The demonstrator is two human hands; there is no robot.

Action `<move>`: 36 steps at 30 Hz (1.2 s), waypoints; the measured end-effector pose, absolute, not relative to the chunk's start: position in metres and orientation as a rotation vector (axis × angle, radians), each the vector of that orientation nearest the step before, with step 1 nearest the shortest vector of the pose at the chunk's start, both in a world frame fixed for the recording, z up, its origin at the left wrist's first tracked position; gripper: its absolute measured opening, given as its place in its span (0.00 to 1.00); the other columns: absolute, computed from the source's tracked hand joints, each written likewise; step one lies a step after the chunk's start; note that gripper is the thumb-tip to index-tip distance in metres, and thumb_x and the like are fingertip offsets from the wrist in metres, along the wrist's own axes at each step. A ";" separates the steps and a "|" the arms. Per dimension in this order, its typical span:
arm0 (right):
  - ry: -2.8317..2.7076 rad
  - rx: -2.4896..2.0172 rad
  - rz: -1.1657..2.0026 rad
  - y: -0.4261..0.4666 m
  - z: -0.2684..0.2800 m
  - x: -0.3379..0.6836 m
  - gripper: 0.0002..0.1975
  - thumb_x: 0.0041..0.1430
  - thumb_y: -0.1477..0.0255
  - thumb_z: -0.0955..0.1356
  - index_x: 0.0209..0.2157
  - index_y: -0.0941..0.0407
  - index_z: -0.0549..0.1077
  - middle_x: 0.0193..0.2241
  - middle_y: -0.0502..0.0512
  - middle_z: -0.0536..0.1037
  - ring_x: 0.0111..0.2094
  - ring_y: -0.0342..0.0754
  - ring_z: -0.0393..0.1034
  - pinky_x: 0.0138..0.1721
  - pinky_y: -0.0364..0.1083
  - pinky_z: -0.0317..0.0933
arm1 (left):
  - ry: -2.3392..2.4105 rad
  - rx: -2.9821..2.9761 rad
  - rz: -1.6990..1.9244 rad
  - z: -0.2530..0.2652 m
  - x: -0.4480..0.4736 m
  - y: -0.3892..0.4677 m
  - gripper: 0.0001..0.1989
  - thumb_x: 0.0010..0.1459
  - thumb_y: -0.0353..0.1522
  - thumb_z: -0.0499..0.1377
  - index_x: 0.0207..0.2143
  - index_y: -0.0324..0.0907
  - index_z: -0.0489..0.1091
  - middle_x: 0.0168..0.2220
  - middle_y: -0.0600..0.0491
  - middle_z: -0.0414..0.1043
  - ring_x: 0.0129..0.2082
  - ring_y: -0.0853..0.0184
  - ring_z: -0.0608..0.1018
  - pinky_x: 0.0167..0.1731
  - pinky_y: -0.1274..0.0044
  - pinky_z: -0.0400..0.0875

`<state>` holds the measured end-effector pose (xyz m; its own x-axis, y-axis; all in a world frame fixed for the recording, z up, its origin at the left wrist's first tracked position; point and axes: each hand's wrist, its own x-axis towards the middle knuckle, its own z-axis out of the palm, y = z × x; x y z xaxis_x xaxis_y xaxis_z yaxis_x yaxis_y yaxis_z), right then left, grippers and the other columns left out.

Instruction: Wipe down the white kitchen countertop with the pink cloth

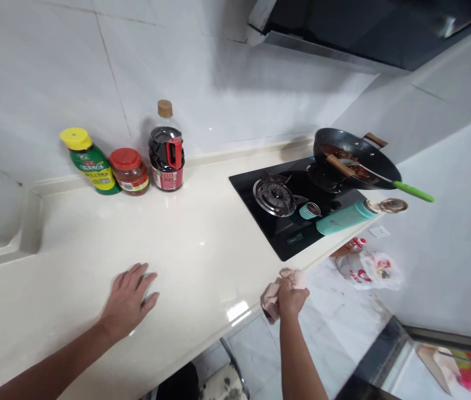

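Observation:
My left hand (129, 300) rests flat on the cream countertop (202, 222), palm down with its fingers spread and nothing in them. At the counter's front edge, just below the stove, my right hand (292, 300) is closed around a crumpled pinkish cloth (272, 297). Part of the cloth pokes out above the knuckles and part droops over the edge. The black gas stove (297, 239) lies above and to the right of that hand.
Along the wall stand a green bottle with a yellow cap (93, 166), a red-lidded jar (130, 173) and a dark sauce bottle (166, 153). The stove bears a wok (358, 145) with food and a spatula, a turquoise flask (343, 218) and a small cup (309, 210). A range hood (335, 33) overhangs it.

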<state>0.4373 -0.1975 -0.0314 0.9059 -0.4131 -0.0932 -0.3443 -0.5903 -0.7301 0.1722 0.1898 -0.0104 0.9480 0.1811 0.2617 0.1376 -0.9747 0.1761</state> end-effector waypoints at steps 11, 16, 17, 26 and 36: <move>0.099 -2.772 -0.149 -0.272 0.003 0.553 0.34 0.53 0.66 0.66 0.62 0.60 0.66 0.63 0.70 0.64 0.65 0.66 0.55 0.63 0.62 0.50 | 0.177 3.019 0.435 -0.006 0.173 0.190 0.18 0.68 0.40 0.54 0.56 0.43 0.66 0.60 0.39 0.68 0.62 0.47 0.68 0.55 0.57 0.64; -0.050 -2.876 0.048 -0.270 -0.004 0.574 0.28 0.54 0.71 0.64 0.57 0.61 0.71 0.59 0.70 0.70 0.62 0.64 0.59 0.60 0.62 0.52 | 0.181 3.005 0.432 -0.004 0.173 0.190 0.18 0.67 0.39 0.55 0.56 0.44 0.66 0.59 0.40 0.68 0.63 0.47 0.68 0.55 0.57 0.64; -0.084 -2.887 0.057 -0.266 -0.006 0.563 0.28 0.54 0.71 0.63 0.57 0.63 0.70 0.59 0.71 0.70 0.62 0.64 0.59 0.61 0.61 0.51 | 0.181 2.998 0.435 -0.004 0.173 0.190 0.18 0.67 0.39 0.55 0.56 0.43 0.67 0.59 0.39 0.68 0.62 0.47 0.68 0.55 0.57 0.64; -0.370 -2.841 0.009 -0.187 -0.022 0.347 0.30 0.54 0.79 0.62 0.60 0.58 0.69 0.59 0.62 0.70 0.59 0.59 0.64 0.56 0.54 0.62 | 0.191 2.950 0.493 -0.008 0.174 0.189 0.17 0.67 0.40 0.55 0.54 0.42 0.69 0.59 0.39 0.68 0.62 0.45 0.68 0.55 0.54 0.64; -0.383 -2.863 0.169 -0.213 -0.010 0.376 0.30 0.56 0.79 0.61 0.60 0.54 0.68 0.62 0.56 0.69 0.55 0.55 0.68 0.50 0.51 0.65 | 0.197 2.956 0.475 -0.011 0.173 0.192 0.18 0.67 0.41 0.54 0.54 0.44 0.69 0.60 0.40 0.68 0.62 0.46 0.68 0.55 0.55 0.63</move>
